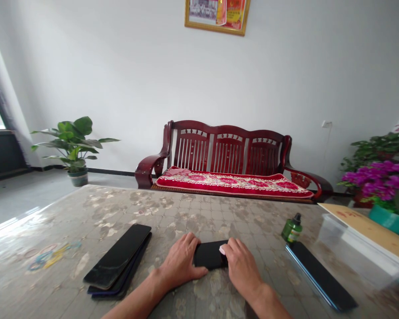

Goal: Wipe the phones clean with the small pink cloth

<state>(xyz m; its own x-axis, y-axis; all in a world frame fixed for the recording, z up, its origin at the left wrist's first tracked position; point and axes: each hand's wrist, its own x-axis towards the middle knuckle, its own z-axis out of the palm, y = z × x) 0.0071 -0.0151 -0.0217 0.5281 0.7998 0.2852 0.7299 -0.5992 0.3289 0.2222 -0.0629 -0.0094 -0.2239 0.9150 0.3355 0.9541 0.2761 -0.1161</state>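
Note:
A black smartphone (209, 254) lies screen up on the table in front of me. My left hand (181, 260) is closed on its left end, the thumb along the near edge and the fingers at the far edge. My right hand (242, 265) is closed in a pinch over the phone's right end. Between its fingers shows a small white piece (222, 250), perhaps a wipe, at the screen; most of it is hidden. Left of my hands sits a stack of dark phones (119, 257). On the right lies another dark stack with blue edges (319, 274).
A green bottle (291, 228) with a black cap stands behind the right stack. A clear plastic box (346, 248) with a tan board on it is at the right, near a teal flowerpot (390, 221). Coloured rubber bands (51, 256) lie far left. Beyond the table (173, 210) is a wooden bench (228, 150).

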